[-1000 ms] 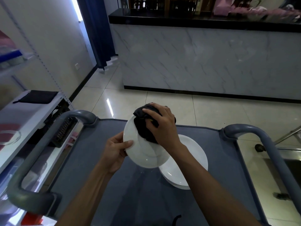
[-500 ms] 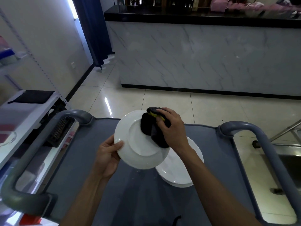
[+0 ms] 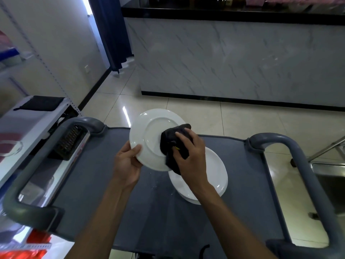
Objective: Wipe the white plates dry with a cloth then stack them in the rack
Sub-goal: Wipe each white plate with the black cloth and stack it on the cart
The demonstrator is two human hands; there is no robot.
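Drying a white plate over a grey cart.
My left hand (image 3: 128,163) grips the tilted plate (image 3: 151,139) by its rim, steadying it, while my right hand (image 3: 188,156) presses the bunched black cloth (image 3: 171,141) against it.

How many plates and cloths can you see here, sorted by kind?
Round white plates: 2, one held tilted, one lying on the grey cart top
Dark cloths: 2, one pressed on the held plate, one folded on the white shelf
Total: 4
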